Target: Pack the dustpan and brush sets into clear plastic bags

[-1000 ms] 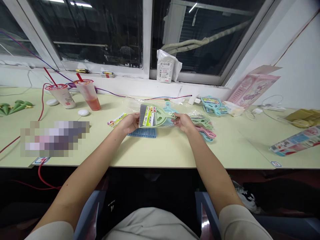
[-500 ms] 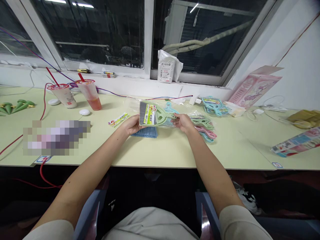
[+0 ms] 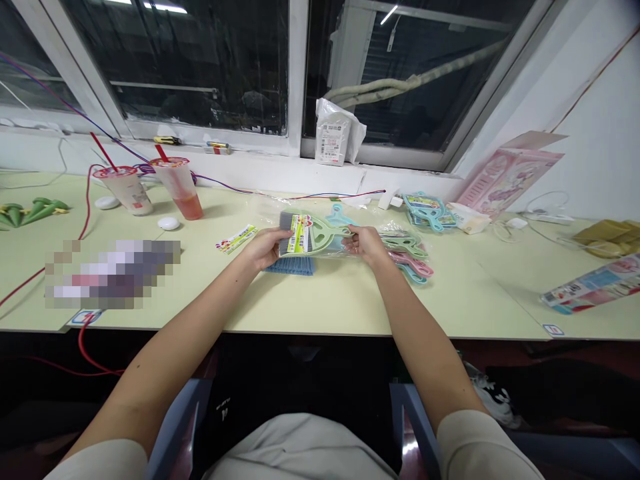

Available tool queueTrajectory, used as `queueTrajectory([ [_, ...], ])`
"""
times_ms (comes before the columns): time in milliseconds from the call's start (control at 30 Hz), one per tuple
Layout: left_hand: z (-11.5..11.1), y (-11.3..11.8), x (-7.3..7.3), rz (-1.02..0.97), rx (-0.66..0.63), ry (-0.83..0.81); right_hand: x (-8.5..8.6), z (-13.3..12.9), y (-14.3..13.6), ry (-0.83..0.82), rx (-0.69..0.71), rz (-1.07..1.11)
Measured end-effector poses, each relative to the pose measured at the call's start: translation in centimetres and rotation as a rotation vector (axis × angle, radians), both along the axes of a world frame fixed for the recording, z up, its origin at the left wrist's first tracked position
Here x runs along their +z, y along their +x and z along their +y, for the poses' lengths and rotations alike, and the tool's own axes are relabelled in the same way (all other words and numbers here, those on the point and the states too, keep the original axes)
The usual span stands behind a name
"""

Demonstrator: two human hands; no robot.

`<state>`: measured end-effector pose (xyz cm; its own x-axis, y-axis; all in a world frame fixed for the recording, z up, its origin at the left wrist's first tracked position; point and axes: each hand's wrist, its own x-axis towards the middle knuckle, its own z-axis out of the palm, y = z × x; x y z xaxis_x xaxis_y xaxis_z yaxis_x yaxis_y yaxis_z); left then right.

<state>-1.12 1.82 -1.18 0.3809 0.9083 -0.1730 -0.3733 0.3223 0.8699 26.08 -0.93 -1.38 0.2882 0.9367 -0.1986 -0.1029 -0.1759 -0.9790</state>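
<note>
A small green hand broom [image 3: 321, 233] with grey bristles and a yellow-green label card [image 3: 301, 233] is held level above the table. My left hand [image 3: 267, 248] is closed at its bristle end, thumb on top. At the handle end, my right hand [image 3: 364, 243] pinches the broom. Clear plastic wrapping lies behind and around it. Below the broom, blue bristles [image 3: 293, 266] of another brush stick out on the table. Just right of my right hand rests a pile of packed green, pink and blue brushes [image 3: 413, 257]. A loose label card [image 3: 237, 239] is left of my left hand.
Two plastic cups with red straws [image 3: 177, 190] stand at the back left. Blue packed items [image 3: 427, 210] and a pink box [image 3: 513, 173] are at the back right. A long colourful package [image 3: 595, 283] lies far right. Red cable [image 3: 90, 200] crosses the table's left side.
The broom has tilted: its bristle end sits slightly lower and flatter, and the label has turned a little. My left thumb now lies over the bristles.
</note>
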Motion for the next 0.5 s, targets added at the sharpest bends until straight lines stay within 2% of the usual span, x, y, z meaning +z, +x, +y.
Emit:
queueTrajectory([
  [200, 0.5, -0.5, -0.3, 0.045, 0.046, 0.012, -0.7, 0.6, 0.9, 0.017, -0.017, -0.003],
  [500, 0.7, -1.0, -0.1, 0.022, 0.066, 0.006, -0.7, 0.8, 1.2, -0.006, -0.010, 0.131],
])
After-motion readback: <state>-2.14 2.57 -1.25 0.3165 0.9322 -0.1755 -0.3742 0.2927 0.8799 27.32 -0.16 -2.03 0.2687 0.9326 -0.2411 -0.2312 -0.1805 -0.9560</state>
